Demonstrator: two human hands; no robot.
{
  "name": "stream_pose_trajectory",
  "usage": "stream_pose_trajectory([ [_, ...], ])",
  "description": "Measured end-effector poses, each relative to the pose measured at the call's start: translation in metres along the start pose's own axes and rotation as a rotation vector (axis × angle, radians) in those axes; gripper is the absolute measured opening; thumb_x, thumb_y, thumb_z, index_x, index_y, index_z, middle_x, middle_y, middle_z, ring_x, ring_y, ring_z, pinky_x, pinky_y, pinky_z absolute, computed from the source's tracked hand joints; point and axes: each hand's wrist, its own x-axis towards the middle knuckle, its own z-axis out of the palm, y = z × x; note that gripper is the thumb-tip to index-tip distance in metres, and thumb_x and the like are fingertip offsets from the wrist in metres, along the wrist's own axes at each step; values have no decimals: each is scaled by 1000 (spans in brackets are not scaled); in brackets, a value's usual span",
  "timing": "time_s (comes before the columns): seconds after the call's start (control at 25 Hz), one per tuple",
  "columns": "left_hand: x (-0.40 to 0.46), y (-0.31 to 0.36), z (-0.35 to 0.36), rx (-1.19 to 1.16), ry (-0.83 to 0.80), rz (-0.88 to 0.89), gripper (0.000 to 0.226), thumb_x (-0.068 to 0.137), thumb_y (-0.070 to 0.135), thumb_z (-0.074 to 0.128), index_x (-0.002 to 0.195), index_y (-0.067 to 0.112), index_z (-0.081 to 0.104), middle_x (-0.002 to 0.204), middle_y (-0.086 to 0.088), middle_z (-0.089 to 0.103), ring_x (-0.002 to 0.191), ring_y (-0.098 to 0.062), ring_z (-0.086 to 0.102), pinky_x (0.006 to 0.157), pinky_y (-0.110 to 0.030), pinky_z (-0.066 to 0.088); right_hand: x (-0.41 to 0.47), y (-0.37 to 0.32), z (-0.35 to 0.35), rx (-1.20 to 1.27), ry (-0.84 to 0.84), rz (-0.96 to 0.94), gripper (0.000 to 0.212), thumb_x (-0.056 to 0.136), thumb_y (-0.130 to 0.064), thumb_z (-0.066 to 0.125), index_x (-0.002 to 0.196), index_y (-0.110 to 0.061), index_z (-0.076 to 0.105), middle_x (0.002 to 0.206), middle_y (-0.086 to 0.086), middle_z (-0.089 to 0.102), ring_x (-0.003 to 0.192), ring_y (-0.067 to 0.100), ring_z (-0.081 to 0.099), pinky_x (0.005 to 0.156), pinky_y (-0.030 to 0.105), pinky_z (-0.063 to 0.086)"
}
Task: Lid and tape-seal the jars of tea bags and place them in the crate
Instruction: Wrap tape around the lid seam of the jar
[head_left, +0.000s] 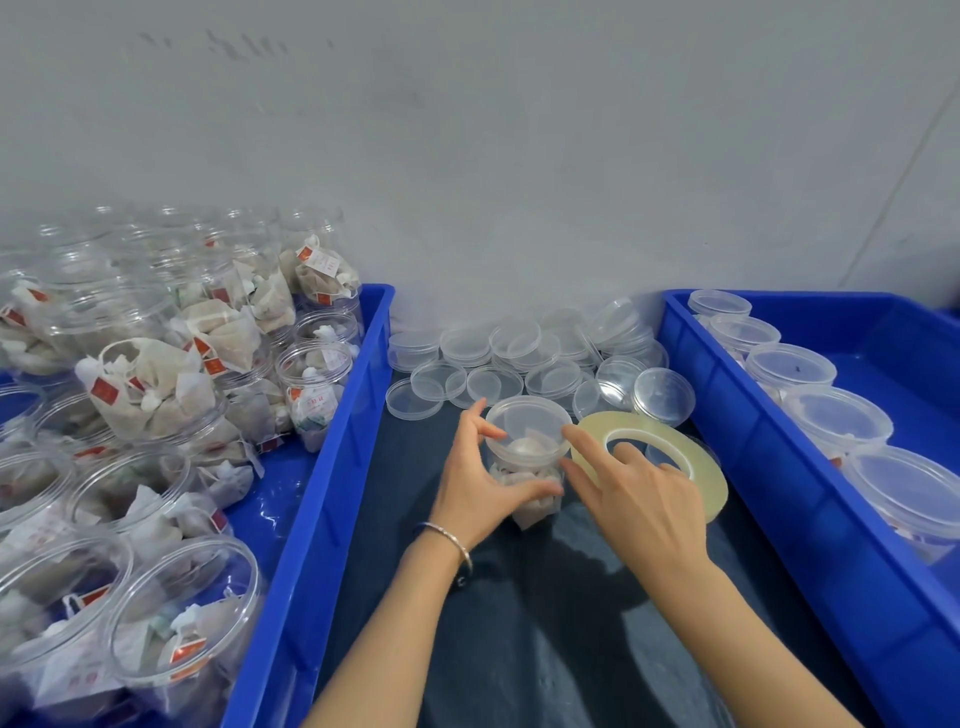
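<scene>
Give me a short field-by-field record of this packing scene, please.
jar in work: lidded jar of tea bags, on the dark surface between the crates
left hand: grips the jar's side
right hand: holds the tape roll, forefinger at the lid edge
loose lids: piled behind the jar
left crate: unlidded filled jars
right crate: row of lidded jars

Scuffed grey wall (519, 156), dark tabletop (545, 623)
</scene>
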Motion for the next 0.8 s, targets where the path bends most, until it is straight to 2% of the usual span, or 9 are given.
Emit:
stream_pose_trajectory([
  [0.08, 4, 3, 8, 34, 64, 3, 68, 49, 41, 92, 91, 27, 41, 116, 27, 49, 112, -3, 53, 93, -28, 47, 0, 2, -3, -29, -71, 14, 47, 77, -40, 76, 119, -20, 67, 52, 4, 51, 31, 24, 41, 43, 25, 25],
  [0.16, 7, 1, 7, 22, 70, 12, 69, 43, 51, 89, 85, 29, 39, 116, 22, 54, 110, -6, 56, 91, -35, 50, 1, 12, -5, -74, -105, 20, 61, 91, -56, 46, 140, -19, 44, 71, 0, 64, 52, 23, 58, 52, 26, 31],
  [0.2, 9, -1, 5, 13, 58, 5, 70, 41, 55, 88, 84, 30, 39, 115, 23, 54, 110, -7, 57, 90, -38, 51, 2, 18, -9, -77, -122, -7, 64, 91, -60, 36, 139, -18, 43, 75, -3, 67, 59, 21, 62, 55, 27, 31],
  [0.28, 11, -3, 2, 9, 35, -16, 69, 39, 58, 85, 82, 31, 39, 114, 24, 54, 110, -6, 57, 90, -39, 52, 3, 36, -24, -106, -163, -62, 63, 87, -67, 23, 119, -24, 56, 72, -5, 67, 71, 15, 64, 65, 25, 33],
  [0.36, 13, -4, 0, 0, 24, -29, 68, 39, 59, 85, 82, 32, 39, 113, 22, 55, 109, -6, 58, 90, -39, 52, 3, 55, -40, -173, -292, -119, 67, 80, -71, 6, 92, -29, 57, 74, -10, 61, 86, 10, 59, 90, 30, 31],
  [0.44, 14, -5, 0, -10, 10, -31, 68, 39, 57, 85, 82, 31, 39, 113, 21, 57, 108, -6, 58, 90, -38, 53, -3, 69, -47, -172, -301, -123, 61, 76, -68, 11, 79, -26, 54, 72, -14, 53, 87, 10, 56, 101, 42, 26],
  [0.6, 16, -7, -2, -41, -16, -23, 65, 45, 42, 92, 82, 27, 40, 116, 18, 58, 109, -3, 57, 92, -36, 52, -10, 88, -56, -278, -492, -12, 48, 78, -70, 9, 86, -34, 40, 87, -19, 45, 96, -1, 40, 103, 52, 22],
  [0.68, 16, -6, -2, -46, -30, -18, 64, 48, 33, 93, 81, 26, 40, 116, 18, 58, 110, 1, 55, 93, -31, 51, -5, 98, -55, -227, -560, 52, 47, 78, -70, 9, 82, -33, 38, 87, -18, 43, 95, 0, 37, 94, 44, 32],
  [0.8, 15, -7, -6, -59, -62, -30, 64, 48, 28, 94, 81, 25, 40, 114, 16, 58, 109, -1, 58, 88, -24, 51, 6, 97, -42, -83, -523, 137, 43, 82, -69, 20, 72, -30, 34, 84, -15, 43, 97, 6, 40, 76, 34, 40],
])
